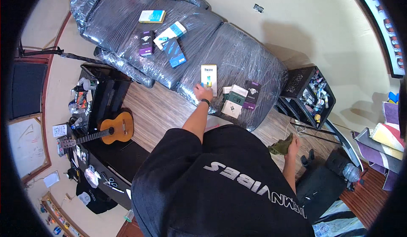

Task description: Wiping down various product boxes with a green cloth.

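My left hand [202, 92] reaches to the lower left of an upright-lying white box with yellow and blue [208, 77] on the plastic-wrapped grey sofa; its fingers are curled on a small blue item I cannot make out. At the lower right, my right hand [293, 146] grips an olive-green cloth item [278, 146] hanging over the floor. Right of the white box lie overlapping pale and green boxes [233, 107] and a purple-and-black box [253, 95]. Farther left on the sofa are a purple-and-black box [146, 42], a blue box [174, 52] and white-and-blue boxes [151, 16].
An acoustic guitar [121, 127] leans by a cluttered black desk [123, 169] at left. A black rack of small cans [316, 93] stands right of the sofa. Black furniture with a water jug [351, 173] and a pale cord on the wood floor [159, 110] are also in view.
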A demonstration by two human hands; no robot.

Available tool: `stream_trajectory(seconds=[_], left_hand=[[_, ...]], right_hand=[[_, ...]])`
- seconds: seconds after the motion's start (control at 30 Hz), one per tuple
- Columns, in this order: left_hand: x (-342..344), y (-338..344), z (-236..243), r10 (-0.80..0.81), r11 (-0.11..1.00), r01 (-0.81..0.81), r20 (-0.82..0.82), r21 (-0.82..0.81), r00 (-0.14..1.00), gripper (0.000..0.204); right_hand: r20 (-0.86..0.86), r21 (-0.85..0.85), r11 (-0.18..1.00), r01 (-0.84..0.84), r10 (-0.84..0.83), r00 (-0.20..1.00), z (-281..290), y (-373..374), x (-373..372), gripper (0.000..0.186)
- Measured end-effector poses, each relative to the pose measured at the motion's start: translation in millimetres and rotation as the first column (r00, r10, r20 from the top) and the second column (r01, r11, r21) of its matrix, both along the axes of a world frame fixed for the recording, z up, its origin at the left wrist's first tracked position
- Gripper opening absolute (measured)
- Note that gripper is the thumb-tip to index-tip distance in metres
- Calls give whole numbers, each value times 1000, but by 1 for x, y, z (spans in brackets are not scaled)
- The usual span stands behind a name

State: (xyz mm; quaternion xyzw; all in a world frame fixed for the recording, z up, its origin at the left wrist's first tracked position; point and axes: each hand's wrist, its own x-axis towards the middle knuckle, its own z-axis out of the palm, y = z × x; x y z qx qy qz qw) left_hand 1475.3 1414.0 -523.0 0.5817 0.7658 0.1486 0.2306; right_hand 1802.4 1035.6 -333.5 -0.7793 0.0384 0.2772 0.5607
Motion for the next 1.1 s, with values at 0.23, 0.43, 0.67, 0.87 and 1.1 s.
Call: stream_trajectory(seconds=[0.23, 0.43, 0.67, 0.87, 1.1], left_hand=[[2, 40, 16, -189, 873, 298, 295, -387, 937, 67], [34, 11, 141, -56, 887, 444, 927, -124, 371, 63], [32, -13, 319, -405, 617, 749, 914, 240, 41, 79], [54, -21, 379, -355, 452, 840, 924, 301, -140, 84], [56, -32, 394, -203, 620, 755, 973, 215, -111, 94]], right_hand=[[7, -139, 989, -57, 59, 998, -7, 1, -4, 20], [-194, 215, 976, 22, 21, 981, 55, 108, -16, 22], [335, 477, 821, -314, 161, 929, 230, 276, 8, 20], [545, -115, 145, -983, 837, 60, 297, 335, -13, 16], [593, 188, 469, -863, 647, 480, 311, 327, 11, 15]])
